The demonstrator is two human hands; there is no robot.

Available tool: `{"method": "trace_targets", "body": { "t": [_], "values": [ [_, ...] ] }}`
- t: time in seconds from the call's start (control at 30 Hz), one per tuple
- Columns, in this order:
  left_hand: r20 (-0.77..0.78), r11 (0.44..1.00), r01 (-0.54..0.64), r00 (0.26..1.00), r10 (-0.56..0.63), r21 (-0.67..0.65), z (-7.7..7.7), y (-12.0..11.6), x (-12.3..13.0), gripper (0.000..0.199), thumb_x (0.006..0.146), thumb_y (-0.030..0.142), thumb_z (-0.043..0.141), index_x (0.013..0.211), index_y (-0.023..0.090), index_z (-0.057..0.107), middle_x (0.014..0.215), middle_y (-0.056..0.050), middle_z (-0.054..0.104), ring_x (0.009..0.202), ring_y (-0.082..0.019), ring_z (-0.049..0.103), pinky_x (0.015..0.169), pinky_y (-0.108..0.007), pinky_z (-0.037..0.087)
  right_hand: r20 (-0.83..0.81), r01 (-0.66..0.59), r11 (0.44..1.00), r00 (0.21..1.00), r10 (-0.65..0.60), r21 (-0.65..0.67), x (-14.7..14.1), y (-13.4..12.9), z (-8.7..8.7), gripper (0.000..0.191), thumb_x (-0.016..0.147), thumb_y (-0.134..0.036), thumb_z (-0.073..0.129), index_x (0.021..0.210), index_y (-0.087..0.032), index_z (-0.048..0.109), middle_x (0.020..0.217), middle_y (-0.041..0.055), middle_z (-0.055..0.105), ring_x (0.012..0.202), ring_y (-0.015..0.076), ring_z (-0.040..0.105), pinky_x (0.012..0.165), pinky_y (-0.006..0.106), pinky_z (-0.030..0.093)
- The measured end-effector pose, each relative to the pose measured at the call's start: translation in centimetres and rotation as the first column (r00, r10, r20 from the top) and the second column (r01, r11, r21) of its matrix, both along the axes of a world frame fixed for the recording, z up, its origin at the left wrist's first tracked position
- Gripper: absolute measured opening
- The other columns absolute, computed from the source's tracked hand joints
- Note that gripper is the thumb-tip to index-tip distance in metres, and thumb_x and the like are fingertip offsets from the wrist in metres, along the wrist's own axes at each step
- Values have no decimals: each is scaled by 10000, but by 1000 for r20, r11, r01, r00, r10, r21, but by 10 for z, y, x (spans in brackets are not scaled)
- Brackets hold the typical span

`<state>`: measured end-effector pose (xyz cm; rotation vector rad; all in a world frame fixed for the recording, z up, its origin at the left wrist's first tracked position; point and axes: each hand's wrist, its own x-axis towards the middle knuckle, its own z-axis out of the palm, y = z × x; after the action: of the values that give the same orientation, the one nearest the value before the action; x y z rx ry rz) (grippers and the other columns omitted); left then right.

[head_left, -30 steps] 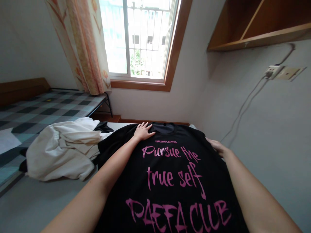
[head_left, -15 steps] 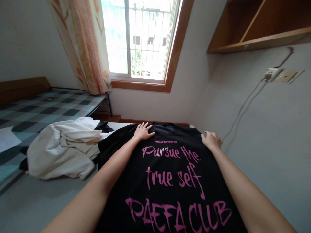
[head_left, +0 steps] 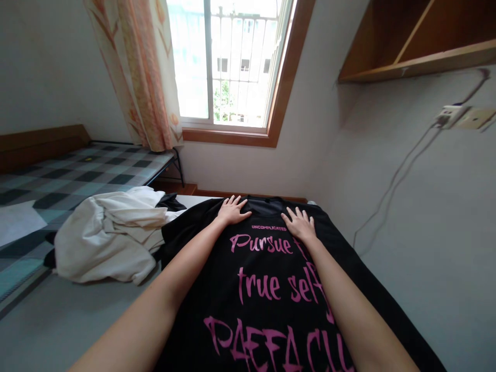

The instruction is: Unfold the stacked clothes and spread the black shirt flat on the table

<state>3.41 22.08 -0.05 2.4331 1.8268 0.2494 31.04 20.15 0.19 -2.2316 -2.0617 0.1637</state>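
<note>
Black Shirt Spread on Desk, Both Hands Placed at Collar

The bed (head_left: pixel 127 164), covered in a checked pattern, stood at the far left. The desk (head_left: pixel 73 325), with a pale grey top, occupied the near area and extended under the clothing. The window (head_left: pixel 189 67), wood-framed and with bars outside, was located in the far wall. The curtain (head_left: pixel 135 72), patterned with flowers, hung at its left side. The wooden shelf (head_left: pixel 418 64) was mounted high on the right wall.

The black shirt (head_left: pixel 267 261) lay front side up on the desk, collar at the far end, body running toward the near edge. Pink lettering on its chest was partly covered by the right forearm. The off-white garment (head_left: pixel 106 240) lay bunched at the left of the shirt, against its left sleeve. The paper sheet (head_left: pixel 19 222) rested on the bed at the left.

The left hand (head_left: pixel 233 211) was placed on the shirt left of the collar: grip spread, fingers pointing to the far end. The right hand (head_left: pixel 300 226) was placed just right of the collar: grip likewise spread, thumb toward the collar. Neither grip pinched the fabric.

The wall socket (head_left: pixel 449 116) was fixed below the shelf. The thin cable (head_left: pixel 391 183) ran down from it.
</note>
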Motion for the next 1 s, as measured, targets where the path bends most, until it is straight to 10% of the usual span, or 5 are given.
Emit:
{"method": "trace_targets", "body": {
  "t": [0.47,1.0],
  "values": [
    [-35,1000,-15,999,14,-28,2,3,3,897,839,771,250,1539,209,242,1605,-54,214,1488,-275,114,1196,-463,124,-13,-73,995,997,73,-70,-63,-20,4,808,892,-734,196,1552,-269,208,1628,106,123,1481,353,66,1161,561,38],
    [-34,999,0,999,-1,-39,1,20,0,893,835,780,247,1536,228,246,1593,-47,258,1475,-275,168,1186,-454,141,24,-74,994,997,76,-75,-61,-4,2,786,879,-749,212,1546,-333,201,1637,64,92,1488,315,51,1163,539,43]
  ]
}}
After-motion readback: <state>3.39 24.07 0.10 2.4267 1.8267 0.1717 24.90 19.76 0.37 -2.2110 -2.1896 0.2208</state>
